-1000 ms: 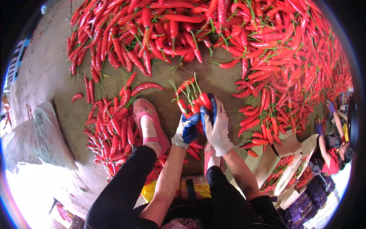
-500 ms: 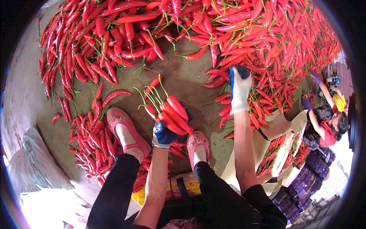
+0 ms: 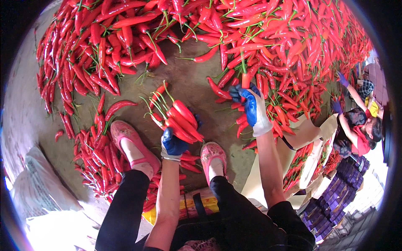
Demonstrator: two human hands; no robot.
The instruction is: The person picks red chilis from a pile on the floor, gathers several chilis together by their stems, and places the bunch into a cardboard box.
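Observation:
A bunch of red chili peppers [image 3: 181, 121] with green stems pointing up and away lies in my left hand [image 3: 174, 144], closed around it in a white glove with a blue palm. Farther right, my right hand [image 3: 254, 106], gloved the same way, grips one red chili pepper [image 3: 246, 79] whose green stem points away from me. Beyond it spreads a large heap of red chili peppers [image 3: 289, 37]. A smaller heap [image 3: 102, 157] lies to the left, beside my left foot.
My pink shoes [image 3: 130, 140] stand on the concrete floor [image 3: 184, 75]. To the right is a paper-lined container [image 3: 261, 175] with peppers. Behind it sit purple bundles [image 3: 335, 201]. A co-worker [image 3: 364, 131] with purple gloves works at far right. A white sack [image 3: 42, 180] lies left.
My right hand has come nearer from the heap and now shows a single chili pepper upright in it. The left hand still holds its bunch, with the view shifted slightly.

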